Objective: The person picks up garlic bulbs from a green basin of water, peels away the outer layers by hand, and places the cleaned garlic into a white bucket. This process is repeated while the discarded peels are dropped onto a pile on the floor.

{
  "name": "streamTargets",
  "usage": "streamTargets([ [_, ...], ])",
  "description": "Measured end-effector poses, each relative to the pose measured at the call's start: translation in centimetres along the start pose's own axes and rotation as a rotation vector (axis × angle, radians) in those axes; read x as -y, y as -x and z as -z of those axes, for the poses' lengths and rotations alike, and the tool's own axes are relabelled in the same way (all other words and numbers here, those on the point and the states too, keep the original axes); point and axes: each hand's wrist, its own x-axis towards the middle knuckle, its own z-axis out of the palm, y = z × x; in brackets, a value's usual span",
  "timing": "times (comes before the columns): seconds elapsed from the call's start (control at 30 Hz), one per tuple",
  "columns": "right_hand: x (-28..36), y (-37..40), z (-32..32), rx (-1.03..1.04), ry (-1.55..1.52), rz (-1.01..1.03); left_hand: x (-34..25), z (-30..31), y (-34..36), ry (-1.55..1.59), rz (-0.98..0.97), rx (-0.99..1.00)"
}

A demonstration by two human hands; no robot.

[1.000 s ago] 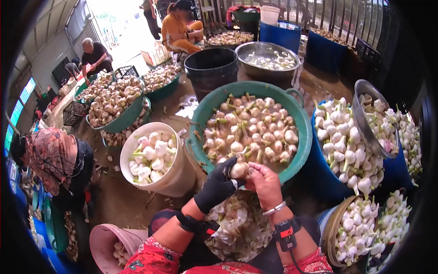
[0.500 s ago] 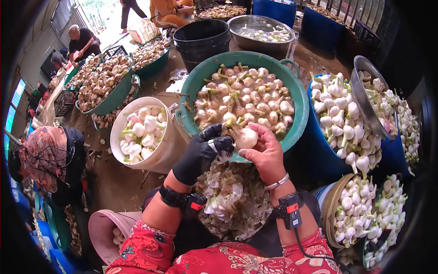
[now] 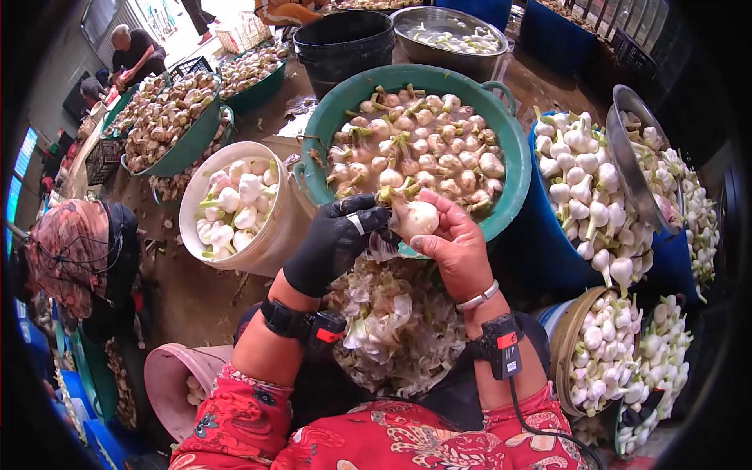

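Observation:
Between my two hands is a garlic bulb (image 3: 417, 220), its stem stub tilted up toward the left. My left hand (image 3: 335, 244), in a black glove, pinches the bulb's stem side, with a strip of loose skin hanging beneath the fingers. Bare fingers and thumb of my right hand (image 3: 457, 243) grip the bulb's right side. Just beyond is a green tub (image 3: 317, 129) of murky water with many unpeeled bulbs afloat. Below my hands lies a heap of peeled garlic skins (image 3: 392, 321).
A white bucket (image 3: 276, 229) of peeled bulbs stands at left. On the right are a blue barrel (image 3: 560, 258) and a tipped bucket (image 3: 565, 345), both full of cleaned garlic. A pink bucket (image 3: 168, 384) leans at lower left. A person in a patterned top (image 3: 70, 251) works at far left.
The view has shifted slightly. The bulb is turned a little and shows more white surface, with skin pulled down under my left fingers. Both hands keep their hold.

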Motion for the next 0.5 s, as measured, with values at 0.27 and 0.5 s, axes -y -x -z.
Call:
streamTargets([
  [0.27, -2.6, 0.2, -0.2, 0.052, 0.088, 0.130, 1.5, 0.5, -0.4, -0.030, 0.061, -0.009],
  [0.5, -1.6, 0.6, 1.5, 0.139, -0.203, -0.518, 2.8, 0.4, -0.1, -0.802, -0.304, 0.007],
])
